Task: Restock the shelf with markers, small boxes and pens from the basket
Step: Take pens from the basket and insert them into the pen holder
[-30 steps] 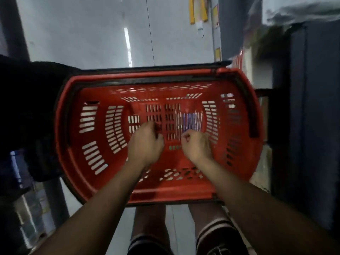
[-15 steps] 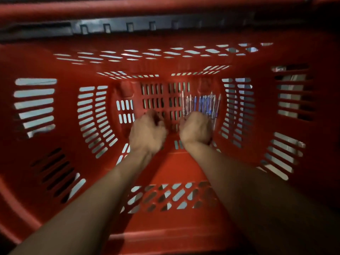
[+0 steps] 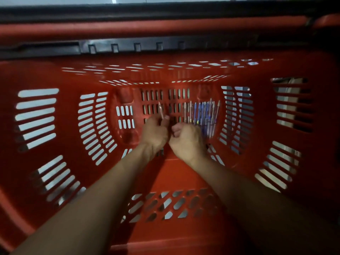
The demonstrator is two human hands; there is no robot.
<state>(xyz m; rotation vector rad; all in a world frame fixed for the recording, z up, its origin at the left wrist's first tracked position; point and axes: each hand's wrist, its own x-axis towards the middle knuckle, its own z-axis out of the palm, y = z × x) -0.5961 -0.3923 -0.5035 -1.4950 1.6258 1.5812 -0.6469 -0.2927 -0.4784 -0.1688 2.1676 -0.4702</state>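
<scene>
A single pen (image 3: 160, 111), absent half a second ago, is now pinched in the left hand (image 3: 154, 134); right hand (image 3: 185, 139) fisted beside the remaining pens (image 3: 204, 115), so picking from the basket (image 3: 165, 30) is judged underway.

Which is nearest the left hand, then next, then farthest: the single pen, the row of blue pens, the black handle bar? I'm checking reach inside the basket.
From the left hand:
1. Single pale pen, in its fingers.
2. Row of blue and clear pens, on the red plastic basket's floor, to the right.
3. Black handle bar, across the top, beyond the rim.
</scene>
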